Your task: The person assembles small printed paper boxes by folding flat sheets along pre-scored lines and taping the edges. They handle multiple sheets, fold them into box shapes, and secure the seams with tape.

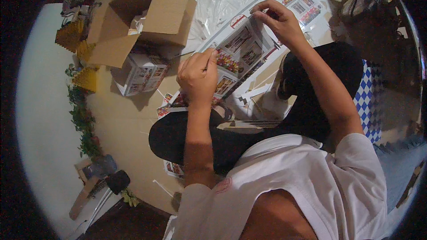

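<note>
Your left hand point(197, 76) pinches the near edge of the flat printed cardboard sheet with small coloured pictures point(242, 49), held over your lap; your right hand point(278, 20) grips its far edge, fingers closed. Pulling unevenly could tear or crease it. Beyond, on the tan floor point(129, 120), stands the open brown cardboard box point(147, 13).

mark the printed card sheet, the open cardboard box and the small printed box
printed card sheet point(242, 46): head view, middle of its picture panel.
open cardboard box point(167, 6): head view, raised flap.
small printed box point(142, 73): head view, top face.
</note>
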`<state>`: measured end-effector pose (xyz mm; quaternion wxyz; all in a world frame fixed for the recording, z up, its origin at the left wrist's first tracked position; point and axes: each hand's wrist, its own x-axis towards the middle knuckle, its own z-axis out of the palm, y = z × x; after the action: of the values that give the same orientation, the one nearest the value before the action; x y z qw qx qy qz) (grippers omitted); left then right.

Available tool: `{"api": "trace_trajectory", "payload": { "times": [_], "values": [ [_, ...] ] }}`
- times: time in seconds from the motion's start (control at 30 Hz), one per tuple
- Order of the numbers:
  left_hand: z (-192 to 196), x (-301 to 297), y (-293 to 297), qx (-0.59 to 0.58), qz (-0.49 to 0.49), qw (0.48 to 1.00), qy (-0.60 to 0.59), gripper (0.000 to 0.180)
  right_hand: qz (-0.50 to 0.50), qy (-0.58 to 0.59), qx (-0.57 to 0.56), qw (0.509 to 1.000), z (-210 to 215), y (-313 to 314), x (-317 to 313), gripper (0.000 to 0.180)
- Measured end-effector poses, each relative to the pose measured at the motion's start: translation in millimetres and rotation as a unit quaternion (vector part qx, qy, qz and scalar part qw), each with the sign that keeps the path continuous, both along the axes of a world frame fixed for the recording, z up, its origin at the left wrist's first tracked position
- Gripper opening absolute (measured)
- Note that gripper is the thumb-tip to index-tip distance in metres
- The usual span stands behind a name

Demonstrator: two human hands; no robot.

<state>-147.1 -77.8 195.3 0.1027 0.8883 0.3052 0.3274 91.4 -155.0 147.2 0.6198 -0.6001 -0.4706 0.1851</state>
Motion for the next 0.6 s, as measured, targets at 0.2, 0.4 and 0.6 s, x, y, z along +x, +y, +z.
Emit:
{"api": "trace_trajectory", "payload": {
  "times": [0.2, 0.4, 0.6],
  "values": [
    [-10, -8, 9, 0.019, -0.014, 1.000, -0.002, 0.009, 0.046, 0.154, -0.078, 0.984, 5, -16, -17, 0.012],
    [-12, -18, 27, 0.021, -0.007, 1.000, -0.004, 0.008, 0.062, 0.208, -0.011, 0.976, -8, -6, -37, 0.013],
    [-26, -24, 27, -0.009, -0.002, 1.000, 0.014, 0.010, 0.043, 0.150, -0.029, 0.987, -21, -4, -43, 0.012]
  ]
}}
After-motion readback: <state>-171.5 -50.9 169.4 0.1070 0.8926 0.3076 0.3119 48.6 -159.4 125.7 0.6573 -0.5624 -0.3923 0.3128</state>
